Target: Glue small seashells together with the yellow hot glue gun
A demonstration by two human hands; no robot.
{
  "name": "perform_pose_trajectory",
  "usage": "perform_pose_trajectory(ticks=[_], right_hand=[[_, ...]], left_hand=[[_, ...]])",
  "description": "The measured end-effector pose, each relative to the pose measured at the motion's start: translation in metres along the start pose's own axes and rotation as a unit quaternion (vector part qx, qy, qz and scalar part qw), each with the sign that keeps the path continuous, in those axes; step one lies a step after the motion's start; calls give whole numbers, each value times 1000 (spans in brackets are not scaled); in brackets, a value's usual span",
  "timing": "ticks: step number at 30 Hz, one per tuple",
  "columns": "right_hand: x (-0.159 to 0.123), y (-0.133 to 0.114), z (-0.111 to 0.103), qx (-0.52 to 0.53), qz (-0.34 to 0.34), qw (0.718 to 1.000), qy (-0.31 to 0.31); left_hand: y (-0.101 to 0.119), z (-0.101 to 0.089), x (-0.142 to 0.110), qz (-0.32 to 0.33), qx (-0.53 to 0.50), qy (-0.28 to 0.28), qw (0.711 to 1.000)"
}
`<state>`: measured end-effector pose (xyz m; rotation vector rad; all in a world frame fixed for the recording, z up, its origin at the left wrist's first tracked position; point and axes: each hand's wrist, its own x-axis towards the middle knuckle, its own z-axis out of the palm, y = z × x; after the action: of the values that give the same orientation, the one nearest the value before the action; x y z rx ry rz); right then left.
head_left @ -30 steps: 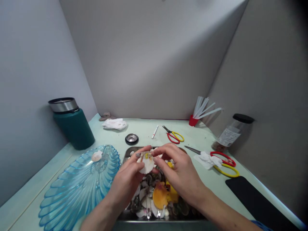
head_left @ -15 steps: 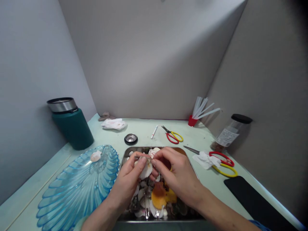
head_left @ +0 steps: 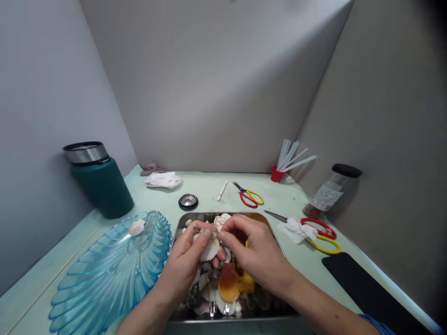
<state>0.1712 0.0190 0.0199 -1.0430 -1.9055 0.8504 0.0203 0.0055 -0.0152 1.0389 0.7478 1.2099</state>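
Observation:
Held in my left hand [head_left: 183, 263] is a white scallop shell [head_left: 210, 250], gripped between thumb and fingers above a metal tray [head_left: 230, 320]. The thumb and index finger of my right hand [head_left: 260, 253] pinch together at the shell's upper right edge. Whatever lies in that pinch is too small to make out. Beneath both hands the tray contains many seashells, among them an orange scallop shell [head_left: 228, 282] and a white ribbed one [head_left: 222, 219] near the far rim.
Left stand a blue shell-shaped dish [head_left: 104, 274] with a small shell [head_left: 137, 227] and a green bottle [head_left: 103, 186]. Behind lie a round lid [head_left: 188, 201], a marker [head_left: 222, 191] and scissors [head_left: 249, 197]. Right are larger scissors [head_left: 323, 236], tissue [head_left: 296, 230], a jar [head_left: 328, 195] and a black slab [head_left: 363, 288].
The whole view has shifted slightly, so things appear a little further left. Both hands stay at the scallop shell, with only small finger movement.

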Motion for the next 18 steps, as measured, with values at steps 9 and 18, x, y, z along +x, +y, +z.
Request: perform_pose_trajectory(ticks=[9,18], right_hand=[[1,2,-1,-78,-9,997,24],[0,3,-3,-102,-44,994,11]], left_hand=[[-2,2,0,-47,18,42,998],[1,7,-1,-58,44,81,994]])
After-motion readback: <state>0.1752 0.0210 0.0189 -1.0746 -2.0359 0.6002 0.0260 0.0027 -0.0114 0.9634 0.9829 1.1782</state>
